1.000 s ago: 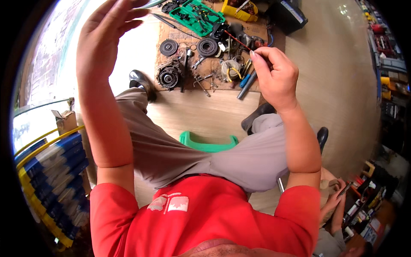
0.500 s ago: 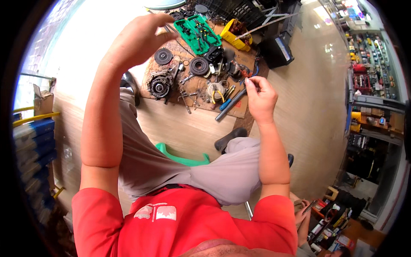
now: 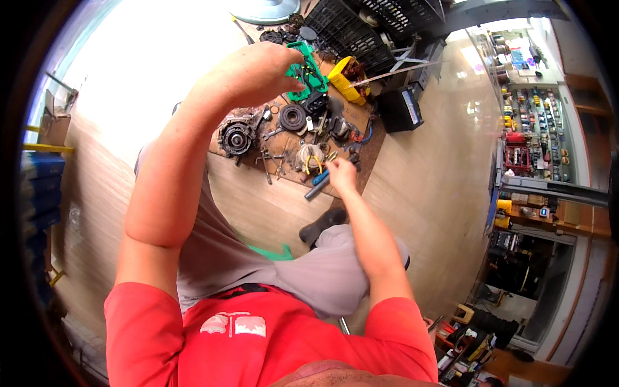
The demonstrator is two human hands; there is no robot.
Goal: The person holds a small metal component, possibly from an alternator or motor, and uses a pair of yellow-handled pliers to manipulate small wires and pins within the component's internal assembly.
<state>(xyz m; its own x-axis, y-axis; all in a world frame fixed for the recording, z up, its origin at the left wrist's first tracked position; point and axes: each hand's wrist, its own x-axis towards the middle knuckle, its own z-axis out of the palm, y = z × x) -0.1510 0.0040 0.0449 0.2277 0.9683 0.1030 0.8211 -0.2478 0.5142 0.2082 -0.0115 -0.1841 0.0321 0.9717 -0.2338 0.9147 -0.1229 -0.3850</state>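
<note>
My left hand (image 3: 263, 72) reaches over the cardboard's far left, fingers curved and apart, nothing visible in it. Its fingertips overlap the green tool case (image 3: 314, 76), which stands open. Lower right, my right hand (image 3: 342, 175) has its fingers pinched together over the tools; what they hold, if anything, is too small to make out. Under it lies a dark grey tube (image 3: 316, 188), partly hidden, beside a blue-handled tool (image 3: 320, 178). Yellow-handled pliers (image 3: 314, 160) rest on a pale coil (image 3: 307, 152) to its left. A round mechanical part (image 3: 236, 137) and a dark pulley-like disc (image 3: 293, 117) lie nearer my left hand.
Wrenches (image 3: 273, 134) and other small tools lie on the stained cardboard (image 3: 288, 182). Beyond are a yellow bin (image 3: 347, 82), a black battery-like box (image 3: 401, 108) and black crates (image 3: 348, 31). A green stool (image 3: 271, 253) shows beneath my legs. Stocked shelves (image 3: 534, 122) stand at right.
The view has shifted. My left hand has moved right, so its fingers now overlap the green case. My right hand has moved left, over the grey tube and close to the pliers.
</note>
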